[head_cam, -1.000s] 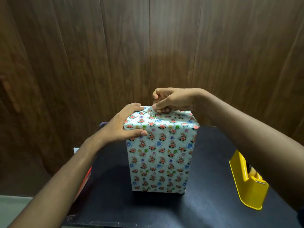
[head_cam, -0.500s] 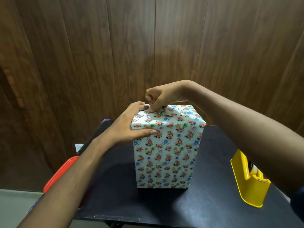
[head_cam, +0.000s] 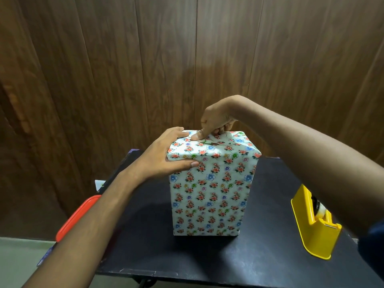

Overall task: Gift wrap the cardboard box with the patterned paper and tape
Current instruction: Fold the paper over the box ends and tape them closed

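Dark wood-panelled wall (head_cam: 124, 69) fills the background, and in front of it a black table (head_cam: 259, 256) carries the box wrapped in floral paper (head_cam: 209, 196), standing upright near the middle, with a yellow tape dispenser (head_cam: 311, 227) well apart on its right and a red lid (head_cam: 76, 217) poking out at the table's left edge. The left hand (head_cam: 164, 156) clamps the box's top left corner, fingers together over the top edge and thumb pressed flat on the front face. The right hand (head_cam: 216, 121) is curled above the top, forefinger pressing the folded paper down at the rear left; whether it pinches anything, I can't tell.
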